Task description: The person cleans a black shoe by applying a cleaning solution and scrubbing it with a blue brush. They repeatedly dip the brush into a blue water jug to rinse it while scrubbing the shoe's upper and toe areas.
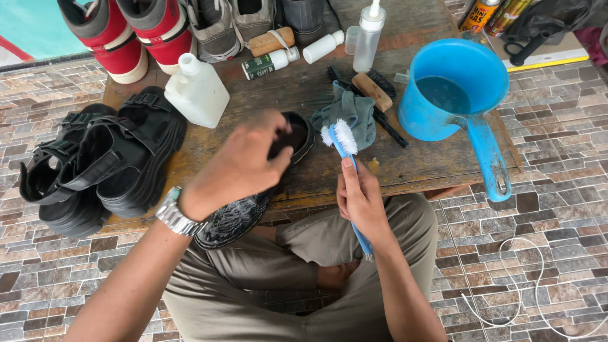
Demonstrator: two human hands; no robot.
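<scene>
My left hand (244, 163), with a metal watch on the wrist, grips a black shoe (237, 218) whose toe is covered in white foam; the shoe rests on the front edge of a low wooden table (411, 166). My right hand (360, 197) holds a blue-handled brush (341, 138) with white bristles, raised upright just right of the shoe and apart from it. I sit cross-legged in khaki trousers behind the table edge.
A blue water dipper (451, 95) stands at the right. A grey cloth (354, 111), wooden brushes, a white jug (197, 92) and small bottles lie behind. Black sandals (104, 161) sit left; red and grey sneakers line the back. A white cable lies on the tiled floor.
</scene>
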